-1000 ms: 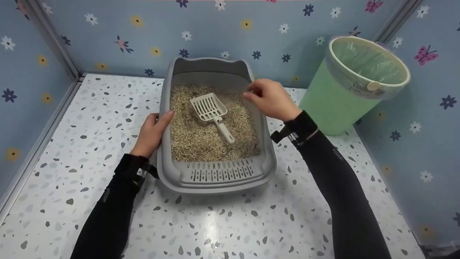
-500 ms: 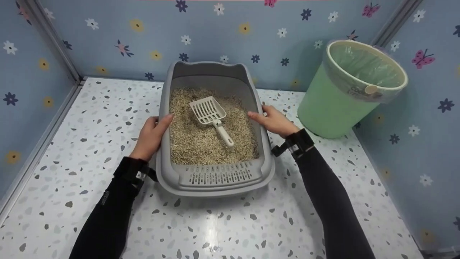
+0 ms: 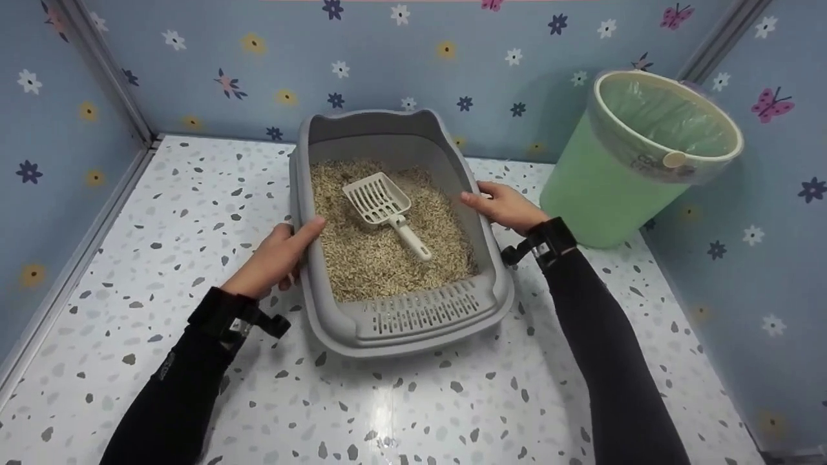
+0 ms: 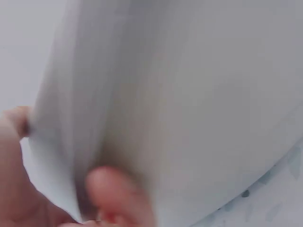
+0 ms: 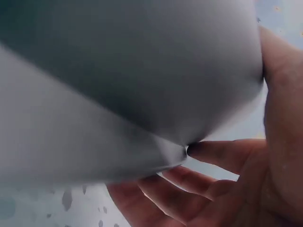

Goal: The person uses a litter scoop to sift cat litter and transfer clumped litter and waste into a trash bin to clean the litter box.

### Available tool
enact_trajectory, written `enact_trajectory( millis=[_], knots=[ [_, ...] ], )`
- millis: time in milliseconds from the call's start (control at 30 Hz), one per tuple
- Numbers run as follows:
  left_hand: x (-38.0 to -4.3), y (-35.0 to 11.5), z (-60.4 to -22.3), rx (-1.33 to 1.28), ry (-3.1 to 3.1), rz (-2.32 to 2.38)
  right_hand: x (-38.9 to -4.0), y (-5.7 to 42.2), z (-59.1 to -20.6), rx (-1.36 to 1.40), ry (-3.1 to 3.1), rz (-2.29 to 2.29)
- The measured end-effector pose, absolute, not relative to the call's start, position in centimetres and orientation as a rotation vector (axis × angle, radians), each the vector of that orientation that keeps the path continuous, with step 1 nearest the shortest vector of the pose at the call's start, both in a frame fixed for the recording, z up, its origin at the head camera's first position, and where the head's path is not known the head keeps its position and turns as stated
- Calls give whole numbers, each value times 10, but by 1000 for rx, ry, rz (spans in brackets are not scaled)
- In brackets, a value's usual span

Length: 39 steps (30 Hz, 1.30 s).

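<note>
Reaching over a speckled white surface (image 3: 291, 413) in black sleeves (image 3: 165, 407). Gripping the L rim of a gray litter box (image 3: 413, 316) w/ L hand (image 3: 274, 255), w/ thumb on top & fingers under. Gripping its R rim w/ R hand (image 3: 507, 203), w/ thumb inside & fingers outside. Keeping the box in the middle, btwn both hands. Can see a cream scoop (image 3: 395, 219) on tan litter (image 3: 371, 265) inside, w/ handle pointing to the nr R. Behind on R, can see a green trash bin (image 3: 601, 187) w/ a see-thru bag (image 3: 636, 103). Farthest back, can see a blue flower wall (image 3: 375, 39).
</note>
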<state>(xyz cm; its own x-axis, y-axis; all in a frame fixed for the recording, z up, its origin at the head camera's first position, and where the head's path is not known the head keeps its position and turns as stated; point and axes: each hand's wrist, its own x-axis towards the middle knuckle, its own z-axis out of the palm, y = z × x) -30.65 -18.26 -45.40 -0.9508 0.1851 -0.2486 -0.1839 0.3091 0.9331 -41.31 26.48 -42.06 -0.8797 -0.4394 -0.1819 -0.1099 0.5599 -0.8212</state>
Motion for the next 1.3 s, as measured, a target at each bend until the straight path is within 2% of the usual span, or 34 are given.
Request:
enact_trajectory(
  millis=[200, 367, 500, 833, 967, 1133, 1300],
  knots=[
    [-339, -203, -440, -21, 2302, 1615, -368, 281, -428, -571, 2203, -1354],
    [-368, -208, -441, -82, 2248, 1740, -338, 295, -446, -519, 2088, -1491],
    [-368, -201, -448, -121, 2209, 1814, -342, 298, -453, -502, 2063, -1572],
    [-329, -199, -443, -190, 2073, 1841, -379, 315, -470, -453, 1928, -1756],
    [-334, -204, -436, -167, 2125, 1774, -357, 319, -465, -431, 1924, -1785],
    [-361, -214, -432, -251, 2186, 1808, -319, 335, -466, -382, 1902, -1739],
    [-376, -218, -437, -280, 2186, 1879, -315, 340, -471, -398, 1988, -1701]
  ],
)
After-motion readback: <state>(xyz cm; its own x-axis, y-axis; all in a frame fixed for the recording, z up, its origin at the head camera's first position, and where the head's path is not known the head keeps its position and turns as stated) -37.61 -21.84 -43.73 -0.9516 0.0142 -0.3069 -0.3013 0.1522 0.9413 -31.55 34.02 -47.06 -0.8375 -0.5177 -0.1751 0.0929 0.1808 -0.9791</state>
